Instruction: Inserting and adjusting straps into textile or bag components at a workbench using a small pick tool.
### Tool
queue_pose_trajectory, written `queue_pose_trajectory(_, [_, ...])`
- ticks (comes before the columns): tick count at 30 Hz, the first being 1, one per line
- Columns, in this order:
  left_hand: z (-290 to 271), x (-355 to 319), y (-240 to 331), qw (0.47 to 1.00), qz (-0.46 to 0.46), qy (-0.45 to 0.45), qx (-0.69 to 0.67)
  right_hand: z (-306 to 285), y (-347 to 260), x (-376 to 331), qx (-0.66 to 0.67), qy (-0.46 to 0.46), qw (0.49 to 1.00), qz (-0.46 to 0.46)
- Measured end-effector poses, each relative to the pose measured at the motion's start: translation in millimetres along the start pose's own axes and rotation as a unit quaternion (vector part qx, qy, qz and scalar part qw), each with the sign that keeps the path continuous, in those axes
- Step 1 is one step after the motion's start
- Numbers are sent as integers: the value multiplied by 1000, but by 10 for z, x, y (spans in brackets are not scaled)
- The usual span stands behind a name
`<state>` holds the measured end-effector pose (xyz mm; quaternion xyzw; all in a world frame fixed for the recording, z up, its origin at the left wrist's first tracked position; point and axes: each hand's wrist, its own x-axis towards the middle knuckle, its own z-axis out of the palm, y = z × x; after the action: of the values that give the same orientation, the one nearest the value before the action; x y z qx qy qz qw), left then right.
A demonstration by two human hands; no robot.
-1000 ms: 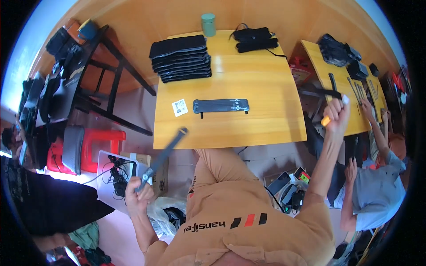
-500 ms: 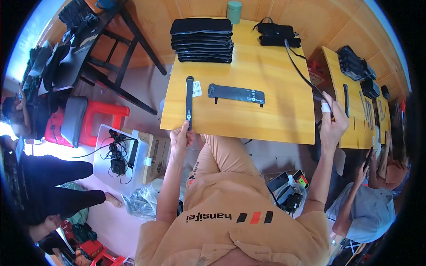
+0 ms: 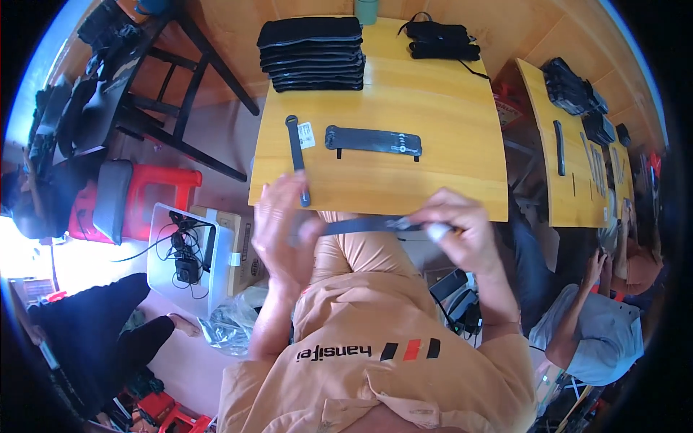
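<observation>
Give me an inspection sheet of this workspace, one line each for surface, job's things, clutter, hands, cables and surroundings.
Surface: yellow wooden table, mostly bare in the middle.
Job's things: thin dark strap held level between both hands at the table's near edge; narrow dark strap lying on the table at left; flat dark grey plate mid-table.
Clutter: stack of black flat pouches at the far edge; small white tag.
Hands: left hand and right hand each grip one end of the thin strap.
Cables: black cord bundle on the far right corner.
Surroundings: red plastic stool; second yellow table; another person in a grey shirt.
</observation>
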<state>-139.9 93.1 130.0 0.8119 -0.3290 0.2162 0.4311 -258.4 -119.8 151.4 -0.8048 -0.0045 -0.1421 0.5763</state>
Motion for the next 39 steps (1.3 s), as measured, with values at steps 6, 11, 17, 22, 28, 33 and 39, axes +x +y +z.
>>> queue_pose_trajectory(6, [280, -145, 88, 853, -136, -416, -285, 317, 77, -51, 25, 26, 999, 14])
queue_pose_trajectory(11, [240, -208, -332, 812, -182, -480, -279, 199, 608, -184, 14, 82, 968, 237])
queue_pose_trajectory(17, [411, -229, -775, 859, -201, -415, -220, 127, 1072, -151, 80, 173, 938, 289])
queue_pose_trajectory(22, [754, 70, -854, 857, -361, -302, -212, 25, 1289, 37, 132, 205, 918, 313])
queue_pose_trajectory(28, [1064, 143, -1206, 795, -427, -227, -367, -57, 1474, 277, 186, 218, 907, 308])
queue_pose_trajectory(33, [1236, 192, -1280, 791, -445, -217, -358, -50, 1640, 372, 175, 248, 896, 324])
queue_pose_trajectory(39, [1418, 157, -1356, 844, -404, -176, -305, -40, 1791, 388, 180, 265, 899, 298])
